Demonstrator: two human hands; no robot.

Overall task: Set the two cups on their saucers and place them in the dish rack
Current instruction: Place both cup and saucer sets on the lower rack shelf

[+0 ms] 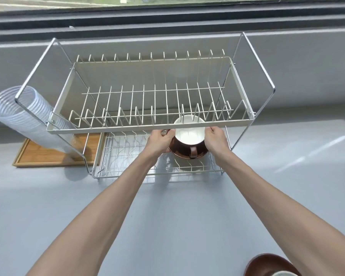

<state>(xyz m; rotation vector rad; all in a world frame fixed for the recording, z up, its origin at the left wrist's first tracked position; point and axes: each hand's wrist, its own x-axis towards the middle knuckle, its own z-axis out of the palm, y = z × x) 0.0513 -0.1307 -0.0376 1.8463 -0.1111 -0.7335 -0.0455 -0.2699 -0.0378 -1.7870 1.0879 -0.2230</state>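
Observation:
A brown cup [189,136] with a white inside stands on a brown saucer [182,155], handle toward me. Both sit over the lower wire tier [127,156] of the two-tier dish rack [147,126], just under the front rail of the upper tier. My left hand [159,140] grips the saucer's left edge, and my right hand [215,139] grips its right edge. A second brown saucer [267,263] with a pale cup rim [283,273] on it shows at the bottom right, cut off by my right forearm and the frame edge.
A stack of clear plastic cups [28,116] lies tilted on a wooden tray [54,154] left of the rack. The grey counter [167,216] runs toward me. A grey wall ledge and window lie behind the rack.

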